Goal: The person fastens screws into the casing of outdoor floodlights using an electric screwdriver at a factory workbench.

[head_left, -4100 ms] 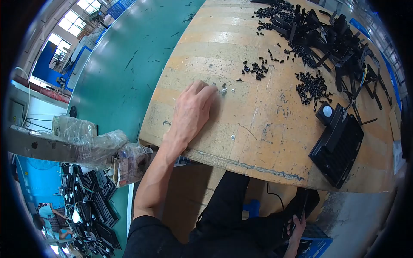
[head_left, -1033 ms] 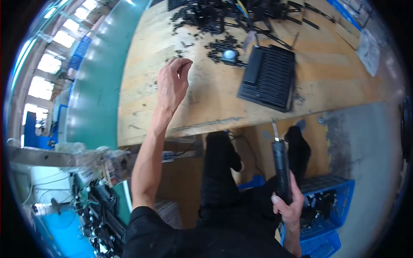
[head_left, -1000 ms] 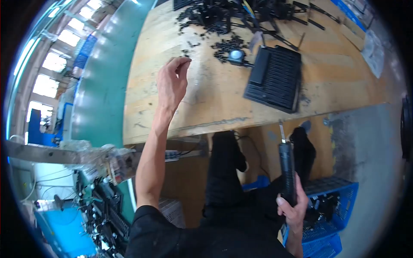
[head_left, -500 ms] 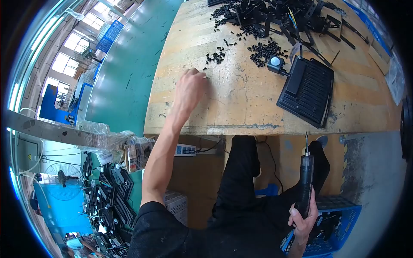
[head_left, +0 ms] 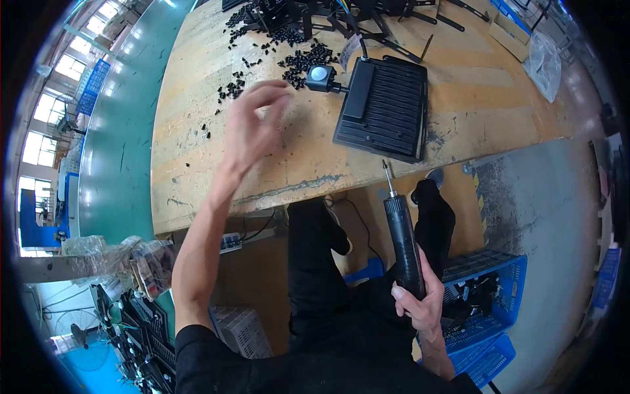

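Observation:
My right hand (head_left: 423, 305) is wrapped round a black electric screwdriver (head_left: 405, 246), its bit pointing up near the table's front edge. Just beyond the bit lies a black finned floodlight (head_left: 387, 108), with a small sensor head (head_left: 319, 78) on its left side. Over the wooden table, left of the floodlight, is my left hand (head_left: 251, 131). Motion smears its fingers, so I cannot see whether anything small is between them. Small black screws (head_left: 308, 62) lie in piles beyond that hand, and a few are scattered to its left.
Black metal brackets (head_left: 387, 43) are heaped at the back of the wooden table (head_left: 315, 151). A clear plastic bag (head_left: 543, 65) hangs at the right edge. Below right stands a blue crate (head_left: 515, 289) with dark parts inside. Wrapped padding (head_left: 147, 266) is at the lower left.
My left hand has lifted from the tabletop and swung towards the floodlight. The view has turned right, so table and floodlight appear further left. The screwdriver stays in my right hand, now tilted.

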Motion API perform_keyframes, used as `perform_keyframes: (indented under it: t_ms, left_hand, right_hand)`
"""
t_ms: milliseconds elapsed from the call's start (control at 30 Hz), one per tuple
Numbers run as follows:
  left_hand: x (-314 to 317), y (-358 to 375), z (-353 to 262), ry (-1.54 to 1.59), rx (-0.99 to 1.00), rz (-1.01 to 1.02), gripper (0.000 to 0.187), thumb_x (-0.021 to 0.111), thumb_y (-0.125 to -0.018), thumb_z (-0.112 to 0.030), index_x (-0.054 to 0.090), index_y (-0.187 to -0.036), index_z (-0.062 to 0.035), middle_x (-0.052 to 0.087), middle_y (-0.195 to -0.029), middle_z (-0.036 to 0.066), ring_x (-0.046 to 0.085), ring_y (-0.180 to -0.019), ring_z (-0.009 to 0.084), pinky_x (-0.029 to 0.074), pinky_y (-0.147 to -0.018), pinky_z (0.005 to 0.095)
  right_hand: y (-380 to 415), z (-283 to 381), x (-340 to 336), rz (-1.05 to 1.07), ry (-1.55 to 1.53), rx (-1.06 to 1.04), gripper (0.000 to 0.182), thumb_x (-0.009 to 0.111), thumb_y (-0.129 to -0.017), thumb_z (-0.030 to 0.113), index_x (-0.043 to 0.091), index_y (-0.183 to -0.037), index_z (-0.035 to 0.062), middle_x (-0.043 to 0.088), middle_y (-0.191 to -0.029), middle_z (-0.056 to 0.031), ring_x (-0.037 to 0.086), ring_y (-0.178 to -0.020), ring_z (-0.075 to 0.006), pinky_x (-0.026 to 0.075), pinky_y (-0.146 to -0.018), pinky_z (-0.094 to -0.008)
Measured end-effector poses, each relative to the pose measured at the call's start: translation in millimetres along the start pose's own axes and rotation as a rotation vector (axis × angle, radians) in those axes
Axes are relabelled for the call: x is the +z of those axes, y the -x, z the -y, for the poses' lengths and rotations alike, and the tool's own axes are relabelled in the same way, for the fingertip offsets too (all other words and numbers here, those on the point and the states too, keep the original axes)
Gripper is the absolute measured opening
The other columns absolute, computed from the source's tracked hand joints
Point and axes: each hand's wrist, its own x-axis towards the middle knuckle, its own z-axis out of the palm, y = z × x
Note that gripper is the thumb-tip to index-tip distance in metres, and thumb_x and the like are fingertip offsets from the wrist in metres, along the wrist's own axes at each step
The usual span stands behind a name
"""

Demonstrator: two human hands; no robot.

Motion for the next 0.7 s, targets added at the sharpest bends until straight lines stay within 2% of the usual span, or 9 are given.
perform_keyframes:
  t_ms: [67,233,333,367,467,600,633,667,700]
  left_hand:
    - [24,-4,-24,0.027,-0.009,0.078,0.019,0.073,-0.098,-0.016,0.08,-0.109,-0.0034,0.063,-0.149,0.017,0.065,-0.132,0.0324,0.05,-0.113,0.0453]
    - [54,2,-14,0.171,0.019,0.009,0.021,0.076,-0.097,-0.021,0.081,-0.11,-0.0055,0.048,-0.163,0.019,0.052,-0.145,0.0395,0.046,-0.116,0.0501]
    - [61,-2,-21,0.154,0.031,0.029,0.021,0.076,-0.097,-0.022,0.08,-0.109,-0.0048,0.037,-0.17,0.018,0.048,-0.149,0.038,0.048,-0.115,0.0485]
    - [66,-7,-23,0.344,-0.027,0.056,0.02,0.076,-0.097,-0.02,0.079,-0.107,-0.0036,0.035,-0.17,0.017,0.052,-0.145,0.0342,0.049,-0.113,0.0452]
    - [73,-17,-28,0.31,-0.024,0.062,0.018,0.076,-0.098,-0.019,0.079,-0.106,-0.0036,0.041,-0.163,0.017,0.058,-0.135,0.0303,0.052,-0.111,0.0434]
    - [83,9,-51,0.166,0.036,-0.003,0.012,0.076,-0.096,-0.015,0.08,-0.103,-0.0058,0.051,-0.15,0.017,0.055,-0.135,0.0327,0.052,-0.106,0.0473]
    - [82,14,-57,-0.048,0.116,-0.072,0.011,0.077,-0.092,-0.011,0.08,-0.101,-0.0072,0.057,-0.144,0.018,0.054,-0.134,0.0366,0.046,-0.11,0.0501]
    - [82,21,-66,-0.05,0.118,-0.067,0.011,0.077,-0.092,-0.011,0.08,-0.101,-0.0072,0.057,-0.144,0.018,0.054,-0.134,0.0366,0.046,-0.11,0.0501]
    - [82,26,-80,-0.137,0.259,-0.106,0.011,0.078,-0.091,-0.011,0.08,-0.102,-0.0085,0.06,-0.143,0.016,0.053,-0.136,0.0358,0.043,-0.112,0.0501]
  right_hand:
    - [-3,3,3,0.01,0.0,-0.007,0.083,0.076,-0.089,0.003,0.036,-0.162,-0.0059,0.064,-0.099,-0.005,0.057,-0.059,-0.0056,0.046,-0.049,-0.0213]
    - [-12,5,12,0.029,-0.047,-0.02,0.083,0.075,-0.091,0.002,0.034,-0.162,-0.0058,0.065,-0.102,-0.0061,0.057,-0.06,-0.0056,0.046,-0.048,-0.0217]
    - [-12,8,16,0.028,-0.079,0.001,0.083,0.075,-0.092,0.003,0.033,-0.163,-0.0059,0.066,-0.104,-0.0068,0.057,-0.06,-0.0057,0.047,-0.048,-0.0218]
    - [-12,6,15,0.027,-0.088,0.0,0.083,0.075,-0.092,0.003,0.033,-0.163,-0.0055,0.066,-0.104,-0.0071,0.058,-0.06,-0.0058,0.048,-0.048,-0.0219]
    - [-11,8,17,0.029,-0.116,-0.003,0.082,0.075,-0.092,0.003,0.033,-0.163,-0.0052,0.066,-0.102,-0.0064,0.058,-0.06,-0.006,0.048,-0.048,-0.022]
    - [-3,3,3,0.008,-0.132,-0.042,0.084,0.076,-0.092,0.003,0.034,-0.163,-0.0038,0.065,-0.1,-0.0056,0.059,-0.06,-0.0061,0.048,-0.049,-0.0219]
    - [-1,1,-5,-0.014,-0.114,-0.052,0.085,0.077,-0.091,0.004,0.034,-0.163,-0.0035,0.065,-0.099,-0.0052,0.059,-0.059,-0.0062,0.048,-0.049,-0.0218]
    - [1,0,-14,-0.035,-0.095,-0.059,0.085,0.078,-0.091,0.004,0.034,-0.163,-0.0031,0.064,-0.097,-0.0049,0.059,-0.059,-0.0062,0.048,-0.049,-0.0217]
    - [1,-2,-23,-0.034,-0.103,-0.073,0.086,0.079,-0.089,0.004,0.036,-0.163,-0.0024,0.065,-0.097,-0.0047,0.059,-0.059,-0.0063,0.048,-0.049,-0.0213]
